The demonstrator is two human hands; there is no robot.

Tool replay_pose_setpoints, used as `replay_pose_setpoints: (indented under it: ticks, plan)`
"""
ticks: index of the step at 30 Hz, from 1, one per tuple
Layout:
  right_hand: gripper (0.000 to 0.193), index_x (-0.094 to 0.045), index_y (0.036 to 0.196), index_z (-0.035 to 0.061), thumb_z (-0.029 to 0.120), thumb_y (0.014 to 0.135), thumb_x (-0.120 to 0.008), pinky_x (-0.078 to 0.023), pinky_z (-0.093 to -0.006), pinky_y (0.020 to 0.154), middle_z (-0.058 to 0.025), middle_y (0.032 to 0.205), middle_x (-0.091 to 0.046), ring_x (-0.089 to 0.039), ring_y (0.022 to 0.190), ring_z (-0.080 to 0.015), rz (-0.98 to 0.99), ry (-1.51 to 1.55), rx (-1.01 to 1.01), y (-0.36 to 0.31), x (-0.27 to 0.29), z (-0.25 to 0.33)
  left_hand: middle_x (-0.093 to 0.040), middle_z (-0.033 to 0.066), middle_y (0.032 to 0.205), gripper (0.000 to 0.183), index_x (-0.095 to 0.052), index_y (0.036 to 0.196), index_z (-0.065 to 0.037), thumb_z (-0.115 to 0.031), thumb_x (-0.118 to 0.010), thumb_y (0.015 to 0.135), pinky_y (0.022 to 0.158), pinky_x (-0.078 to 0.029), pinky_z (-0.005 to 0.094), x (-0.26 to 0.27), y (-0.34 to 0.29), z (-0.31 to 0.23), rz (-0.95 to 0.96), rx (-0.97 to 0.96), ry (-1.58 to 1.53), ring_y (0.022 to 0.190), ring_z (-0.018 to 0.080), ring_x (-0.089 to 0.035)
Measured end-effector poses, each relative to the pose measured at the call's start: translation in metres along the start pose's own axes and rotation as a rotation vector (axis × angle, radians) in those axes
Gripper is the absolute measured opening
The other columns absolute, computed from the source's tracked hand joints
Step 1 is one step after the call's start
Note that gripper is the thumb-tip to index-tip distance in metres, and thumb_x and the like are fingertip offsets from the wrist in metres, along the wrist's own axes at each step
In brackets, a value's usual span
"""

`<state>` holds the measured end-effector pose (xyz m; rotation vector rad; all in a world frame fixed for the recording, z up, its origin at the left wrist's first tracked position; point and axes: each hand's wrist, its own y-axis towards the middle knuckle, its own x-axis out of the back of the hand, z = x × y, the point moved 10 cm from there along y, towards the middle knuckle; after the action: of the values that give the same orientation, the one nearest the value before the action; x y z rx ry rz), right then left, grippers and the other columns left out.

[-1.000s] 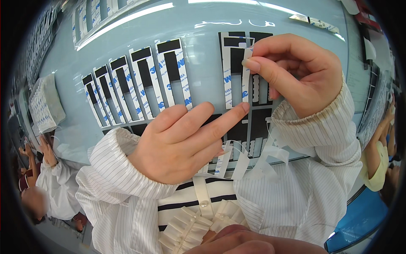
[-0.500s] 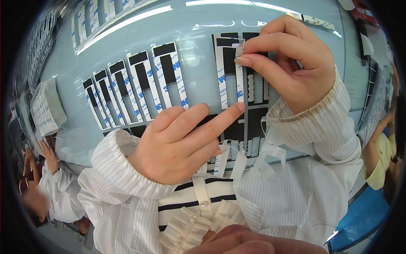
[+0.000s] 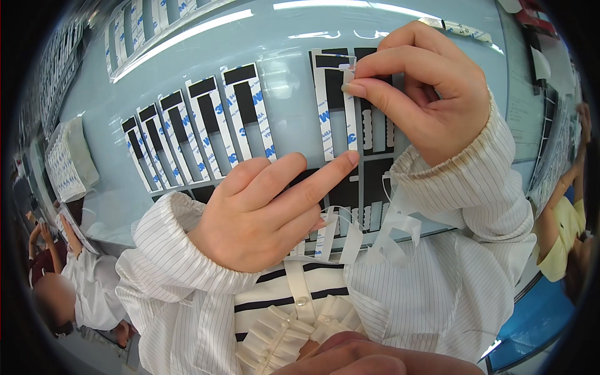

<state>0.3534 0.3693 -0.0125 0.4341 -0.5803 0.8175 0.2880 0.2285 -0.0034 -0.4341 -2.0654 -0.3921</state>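
On the left, five black pieces (image 3: 176, 124) lay in a row on the table (image 3: 290, 119), white-and-blue strips (image 3: 261, 117) down both sides, apparently done. Next, left hand (image 3: 262, 209) spread palm down, no held item visible, one fingertip at the lower end of the right strip (image 3: 350, 119) on a sixth piece (image 3: 335, 87), whose left side already carried one. Farther right, dark panels (image 3: 377, 175) showed no blue-marked strips where visible, so seemed left to do; right hand (image 3: 447, 115) pinched that strip's top end, probably not fully laid.
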Motion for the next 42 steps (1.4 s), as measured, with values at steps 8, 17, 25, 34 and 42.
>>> replay_pose_setpoints:
  ticks: [8,17,25,34,42]
  plan:
    - [0.013,-0.075,0.094,0.0016,-0.002,0.082,-0.078,-0.033,-0.0175,0.049,-0.0008,0.089,-0.061,-0.044,0.058,-0.0010,-0.013,0.015,0.020,0.000,-0.001,0.001,-0.061,0.0077,0.139,0.029,-0.049,0.069,-0.007,-0.018,-0.074,0.061,0.084,-0.043,0.0365,0.000,0.000,0.000,0.004,0.000,0.002,0.099,0.0260,-0.053]
    - [0.020,-0.075,0.096,0.0029,0.002,0.077,-0.082,-0.041,-0.0218,0.052,-0.0041,0.089,-0.060,-0.053,0.061,-0.0086,-0.097,-0.244,0.215,-0.003,0.006,0.027,-0.060,0.0090,0.140,0.023,-0.052,0.069,-0.007,-0.018,-0.073,0.067,0.091,-0.043,0.0386,-0.001,0.003,0.000,0.007,-0.031,-0.016,0.125,0.0291,-0.055]
    - [0.030,-0.074,0.109,0.0064,0.005,0.080,-0.080,-0.044,-0.0240,0.056,-0.0073,0.098,-0.060,-0.054,0.066,-0.0124,-0.099,-0.385,0.180,-0.007,0.020,0.022,-0.058,0.0119,0.142,0.021,-0.053,0.070,-0.006,-0.016,-0.071,0.070,0.093,-0.042,0.0380,-0.002,0.001,0.000,0.017,-0.036,-0.027,0.129,0.0271,-0.056]
    - [0.057,-0.073,0.122,0.0203,0.062,0.094,-0.046,-0.054,-0.0347,0.081,-0.0169,0.130,-0.060,-0.063,0.098,-0.0291,0.040,-0.757,0.441,-0.031,-0.010,0.038,-0.058,0.0146,0.139,0.038,-0.068,0.103,0.005,-0.015,-0.072,0.071,0.091,-0.048,0.0380,0.001,0.003,-0.003,0.020,-0.079,-0.038,0.125,0.0280,-0.057]
    - [0.064,-0.070,0.128,0.0252,0.068,0.094,-0.036,-0.047,-0.0392,0.095,-0.0168,0.145,-0.051,-0.058,0.112,-0.0305,0.072,-0.782,0.366,-0.019,-0.007,0.021,-0.058,0.0110,0.142,0.021,-0.058,0.074,-0.004,-0.015,-0.074,0.066,0.095,-0.047,0.0395,-0.001,0.003,-0.001,0.006,-0.027,-0.058,0.130,0.0278,-0.055]
